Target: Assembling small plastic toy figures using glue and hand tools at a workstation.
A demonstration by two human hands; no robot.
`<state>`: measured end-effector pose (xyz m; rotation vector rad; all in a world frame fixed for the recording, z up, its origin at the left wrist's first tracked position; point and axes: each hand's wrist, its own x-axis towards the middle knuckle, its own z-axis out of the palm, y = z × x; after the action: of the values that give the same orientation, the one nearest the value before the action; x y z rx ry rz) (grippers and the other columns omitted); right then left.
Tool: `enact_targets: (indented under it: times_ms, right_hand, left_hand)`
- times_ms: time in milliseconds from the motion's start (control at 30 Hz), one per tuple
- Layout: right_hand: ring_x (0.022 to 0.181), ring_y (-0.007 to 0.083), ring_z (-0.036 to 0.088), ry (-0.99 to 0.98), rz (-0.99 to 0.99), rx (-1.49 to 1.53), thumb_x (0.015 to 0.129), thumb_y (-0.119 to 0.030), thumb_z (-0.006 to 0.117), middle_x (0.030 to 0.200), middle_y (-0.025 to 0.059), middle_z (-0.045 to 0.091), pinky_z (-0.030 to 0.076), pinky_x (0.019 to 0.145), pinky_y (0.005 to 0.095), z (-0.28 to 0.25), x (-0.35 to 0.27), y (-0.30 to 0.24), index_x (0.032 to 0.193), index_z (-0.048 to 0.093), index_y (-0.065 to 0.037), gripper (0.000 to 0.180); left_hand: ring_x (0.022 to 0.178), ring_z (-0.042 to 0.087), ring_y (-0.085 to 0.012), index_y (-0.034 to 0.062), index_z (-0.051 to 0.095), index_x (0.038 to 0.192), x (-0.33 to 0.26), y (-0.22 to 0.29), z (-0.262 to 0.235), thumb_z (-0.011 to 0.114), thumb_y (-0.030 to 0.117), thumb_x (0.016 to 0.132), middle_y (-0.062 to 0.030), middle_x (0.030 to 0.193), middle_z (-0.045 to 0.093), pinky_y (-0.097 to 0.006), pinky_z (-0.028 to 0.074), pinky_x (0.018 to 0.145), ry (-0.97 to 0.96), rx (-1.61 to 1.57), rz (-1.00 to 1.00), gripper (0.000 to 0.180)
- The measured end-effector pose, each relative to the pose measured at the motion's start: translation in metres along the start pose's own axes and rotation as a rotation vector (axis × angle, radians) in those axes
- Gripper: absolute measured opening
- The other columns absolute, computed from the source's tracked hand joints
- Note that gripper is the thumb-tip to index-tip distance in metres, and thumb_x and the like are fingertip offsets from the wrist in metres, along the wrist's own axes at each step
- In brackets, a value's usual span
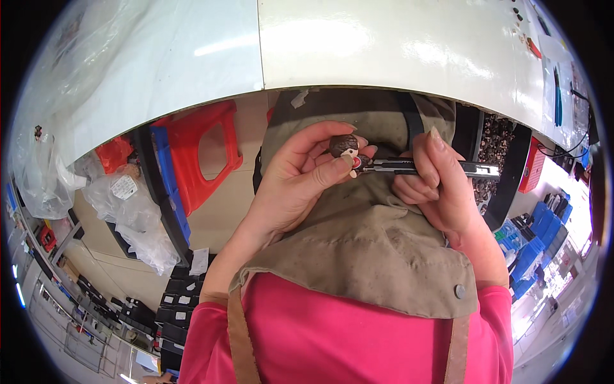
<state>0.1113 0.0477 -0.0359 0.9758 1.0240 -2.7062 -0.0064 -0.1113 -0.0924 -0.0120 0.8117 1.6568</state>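
Note:
Between the thumb and fingers of my left hand [307, 176] is a small figurine [344, 146] with a brown-haired head, a pale face and a bit of red on its body. My right hand [435, 176] is closed round a utility knife [478, 169] with a black and silver handle. The knife points left, and its tip meets or nearly meets the figurine's body; whether they touch, I cannot tell. Both hands are over my lap, above the olive apron [358, 237], just short of the table edge.
A white table [384, 51] spans the far side. Left of my lap stand a red stool [217, 153] and clear plastic bags [131, 205]. A black tray of small brown pieces [491, 144] sits at the right, with blue bins [534, 240] beyond. Pliers [558, 96] lie at the table's right.

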Motion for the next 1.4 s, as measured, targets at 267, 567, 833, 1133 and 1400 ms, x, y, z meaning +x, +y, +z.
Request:
enact_targets:
  times_ms: [267, 567, 833, 1133, 1400]
  right_hand:
    - [0.043, 0.0107, 0.030, 0.152, -0.171, -0.564, 0.094, -0.038, 0.036, 0.047, -0.0031, 0.033, 0.035, 0.052, 0.0268, 0.005, -0.007, -0.005, 0.058, 0.038, -0.011, 0.045]
    - [0.044, 0.0116, 0.031, 0.108, -0.188, -0.623, 0.093, -0.041, 0.037, 0.049, -0.0017, 0.032, 0.035, 0.054, 0.0253, 0.006, -0.005, -0.009, 0.056, 0.037, -0.011, 0.048]
    - [0.039, 0.0060, 0.016, 0.017, -0.125, -0.039, 0.098, -0.038, 0.027, 0.044, -0.0051, 0.025, 0.016, 0.041, 0.0225, 0.008, 0.005, 0.009, 0.060, 0.032, -0.014, 0.045]
    - [0.043, 0.0070, 0.020, -0.001, -0.019, 0.099, 0.097, -0.042, 0.030, 0.047, -0.0027, 0.028, 0.019, 0.043, 0.0219, 0.004, 0.004, 0.005, 0.062, 0.034, -0.013, 0.046]
    - [0.043, 0.0066, 0.020, 0.029, 0.059, 0.191, 0.096, -0.044, 0.031, 0.047, -0.0034, 0.028, 0.019, 0.044, 0.0218, 0.007, 0.006, 0.003, 0.062, 0.034, -0.015, 0.045]
  left_hand:
    - [0.112, 0.052, -0.0283, 0.0088, 0.047, 0.119, 0.000, 0.000, 0.002, 0.058, 0.007, 0.085, -0.0113, 0.112, 0.056, -0.032, 0.048, 0.088, -0.004, -0.038, 0.006, 0.035]
    - [0.111, 0.053, -0.0281, 0.0076, 0.047, 0.118, -0.001, 0.001, 0.004, 0.057, 0.005, 0.085, -0.0122, 0.112, 0.056, -0.033, 0.048, 0.089, -0.029, -0.006, 0.062, 0.035]
    - [0.114, 0.051, -0.0244, 0.0090, 0.045, 0.120, -0.002, 0.001, 0.001, 0.055, 0.005, 0.087, -0.0090, 0.114, 0.055, -0.030, 0.048, 0.089, -0.003, -0.115, 0.036, 0.035]
    - [0.116, 0.049, -0.0211, 0.0094, 0.044, 0.121, -0.003, 0.000, 0.002, 0.053, 0.004, 0.089, -0.0060, 0.116, 0.053, -0.028, 0.046, 0.089, -0.020, -0.142, 0.057, 0.034]
    - [0.118, 0.047, -0.0217, 0.0109, 0.043, 0.122, -0.003, -0.001, 0.002, 0.052, 0.005, 0.089, -0.0056, 0.118, 0.052, -0.028, 0.045, 0.091, -0.035, -0.122, 0.086, 0.034]
